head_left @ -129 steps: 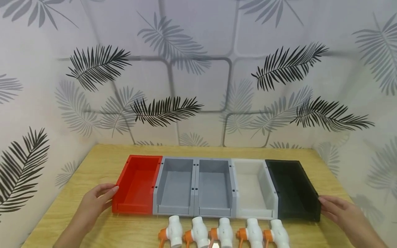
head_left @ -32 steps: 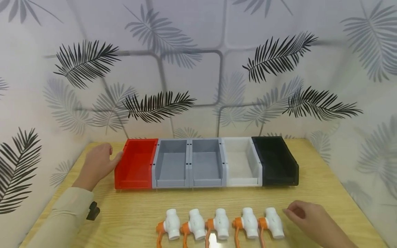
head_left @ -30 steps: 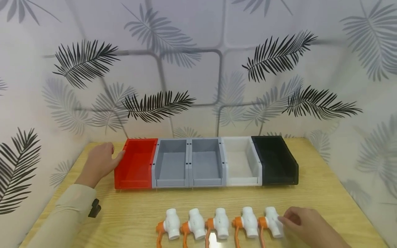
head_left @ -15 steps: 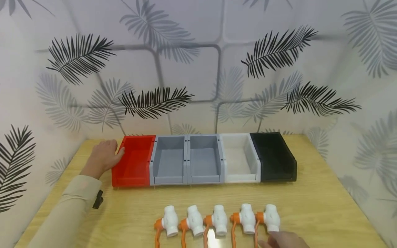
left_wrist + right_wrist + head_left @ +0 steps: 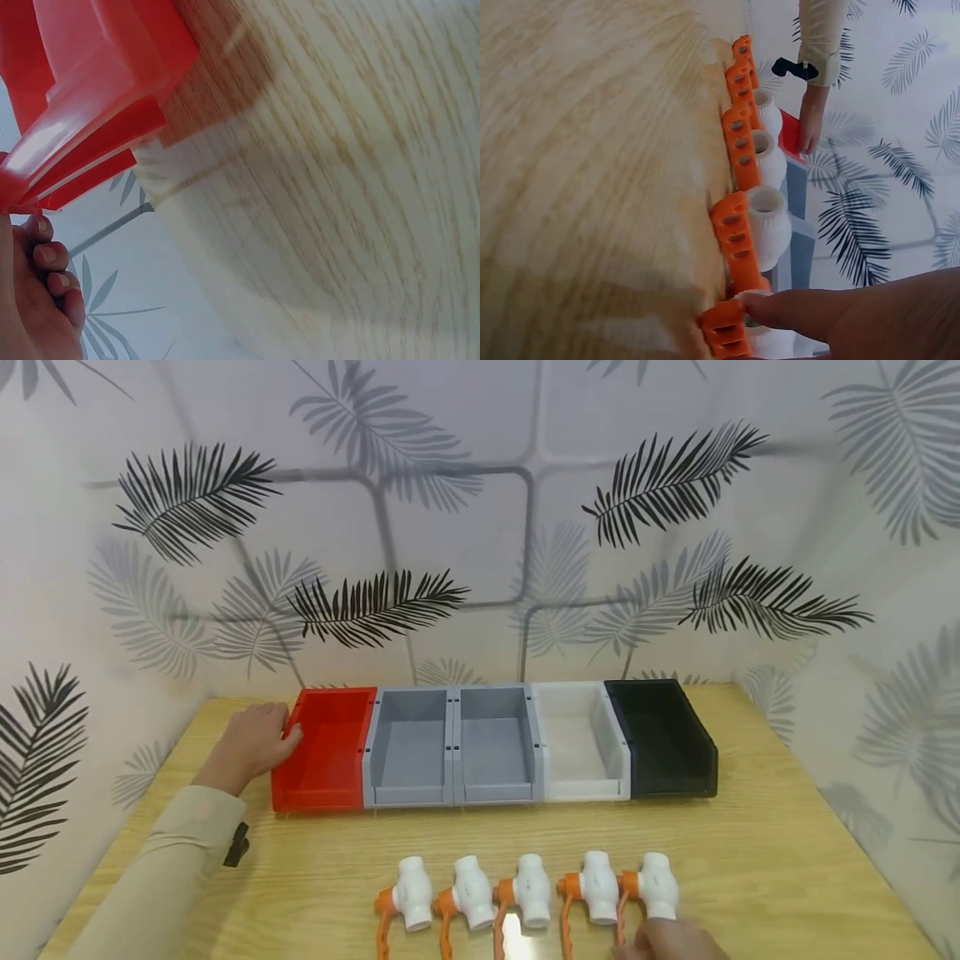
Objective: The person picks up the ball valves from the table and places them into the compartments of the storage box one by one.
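Right grip (image 5: 671, 941) touches the rightmost valve (image 5: 658, 885) (near end).

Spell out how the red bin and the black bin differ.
Colour aside, the red bin is leftmost, joining a grey bin; the black bin is rightmost, beside the white bin.
The left hand grips the red bin's outer edge; no hand touches the black bin.
Both are open-topped, with nothing visible inside.

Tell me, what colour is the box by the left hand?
The box is red, best seen in the head view.
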A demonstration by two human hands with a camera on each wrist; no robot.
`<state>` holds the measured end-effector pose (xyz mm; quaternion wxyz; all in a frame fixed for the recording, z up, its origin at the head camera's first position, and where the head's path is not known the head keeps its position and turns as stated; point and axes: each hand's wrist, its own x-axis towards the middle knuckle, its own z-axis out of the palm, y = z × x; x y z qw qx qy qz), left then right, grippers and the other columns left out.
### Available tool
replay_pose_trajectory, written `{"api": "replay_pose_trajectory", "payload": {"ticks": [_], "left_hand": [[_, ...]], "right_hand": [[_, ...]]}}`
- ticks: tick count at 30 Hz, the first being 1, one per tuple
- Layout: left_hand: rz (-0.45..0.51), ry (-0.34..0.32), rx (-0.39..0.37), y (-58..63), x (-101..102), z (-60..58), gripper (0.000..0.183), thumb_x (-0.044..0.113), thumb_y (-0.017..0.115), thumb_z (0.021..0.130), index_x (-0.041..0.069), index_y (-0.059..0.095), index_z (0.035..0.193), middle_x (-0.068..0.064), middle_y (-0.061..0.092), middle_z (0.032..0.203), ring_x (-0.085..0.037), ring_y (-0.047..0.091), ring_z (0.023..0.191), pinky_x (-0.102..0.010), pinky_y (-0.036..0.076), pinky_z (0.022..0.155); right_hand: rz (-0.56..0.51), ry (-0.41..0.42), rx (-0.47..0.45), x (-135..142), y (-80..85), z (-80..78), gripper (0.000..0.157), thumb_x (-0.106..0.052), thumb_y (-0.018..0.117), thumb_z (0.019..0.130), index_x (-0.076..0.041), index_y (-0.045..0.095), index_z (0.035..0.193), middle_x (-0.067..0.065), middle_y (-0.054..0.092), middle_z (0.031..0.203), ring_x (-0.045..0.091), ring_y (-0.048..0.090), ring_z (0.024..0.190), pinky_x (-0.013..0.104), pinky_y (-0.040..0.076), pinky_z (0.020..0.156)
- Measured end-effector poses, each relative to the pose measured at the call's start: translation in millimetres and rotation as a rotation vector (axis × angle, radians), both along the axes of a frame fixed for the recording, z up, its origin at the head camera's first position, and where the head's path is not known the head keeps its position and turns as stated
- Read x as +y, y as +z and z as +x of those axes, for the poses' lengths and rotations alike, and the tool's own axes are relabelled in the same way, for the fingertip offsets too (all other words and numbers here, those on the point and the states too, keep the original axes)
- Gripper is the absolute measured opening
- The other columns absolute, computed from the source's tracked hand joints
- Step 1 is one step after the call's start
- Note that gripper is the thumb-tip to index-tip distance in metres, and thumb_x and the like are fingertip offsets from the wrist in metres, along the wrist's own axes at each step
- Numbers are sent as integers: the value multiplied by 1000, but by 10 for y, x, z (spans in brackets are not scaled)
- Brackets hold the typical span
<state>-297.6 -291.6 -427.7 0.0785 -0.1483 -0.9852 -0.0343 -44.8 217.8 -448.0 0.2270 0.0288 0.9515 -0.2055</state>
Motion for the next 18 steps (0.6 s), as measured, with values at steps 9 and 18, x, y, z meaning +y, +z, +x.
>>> {"api": "replay_pose_trajectory", "payload": {"ticks": [9, 18], "left_hand": [[5, 23, -20, -20, -2, 3, 26, 29, 42, 85, 8, 42, 70, -3, 40, 58, -21, 40, 54, -34, 29, 51], [22, 42, -23, -52, -2, 6, 27, 30, 41, 85, 8, 42, 70, -4, 40, 59, -22, 40, 55, -34, 28, 51]], "right_hand": [[-5, 9, 47, 15, -92, -27, 20, -30, 65, 76, -13, 58, 69, -6, 53, 61, 9, 49, 56, 31, 41, 54], [7, -22, 147, 102, -118, 15, 17, -23, 70, 71, -12, 56, 69, -6, 55, 63, 10, 51, 59, 32, 41, 55]]}}
